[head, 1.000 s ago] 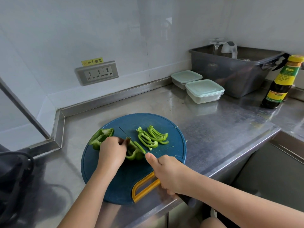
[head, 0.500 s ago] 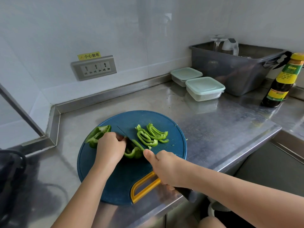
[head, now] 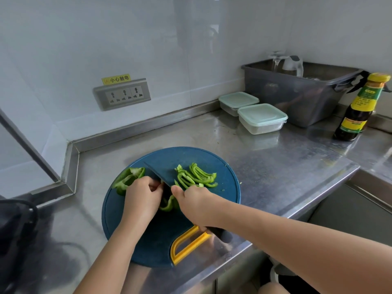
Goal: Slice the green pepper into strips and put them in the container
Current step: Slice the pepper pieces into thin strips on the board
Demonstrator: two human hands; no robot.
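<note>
Left hand [head: 142, 196]: curled over the pepper piece [head: 168, 205], which is pinned flat to the board [head: 212, 158]. The fingertips are tucked under, judged to be so placed that the blade is met by knuckles rather than tips.
Right hand [head: 197, 202]: wrapped round the handle of the knife [head: 157, 172]. The thumb is laid forward toward the blade, presumably to steady the cut.
Knife: held on its edge, tip pointed toward the back left corner of the desk [head: 275, 166]. The blade stands between the left hand and the strips [head: 197, 177], just beside the left hand's fingers.
Pepper piece: located at the middle of the board, largely hidden by both hands. Only its near end is seen.
Pepper half [head: 127, 180]: laid uncut at the left rim of the board, behind the left hand. It is judged to be parked there, out of the blade's path.
Strips: heaped on the right of the blade, so that cut and uncut stock are kept on opposite sides.
Board: round, set near the front edge of the desk, with its yellow grip turned toward that edge.
Containers [head: 262, 118]: two are placed toward the back edge of the desk, well apart from the board. Both lids are fitted, and nothing green is seen through the walls. Which one is intended cannot be told.
Stage: slicing is in hand; no transfer is judged to have been made.
Caution: a lid must be removed before strips are loaded. The left hand's fingers should be drawn back as the piece shortens.
</note>
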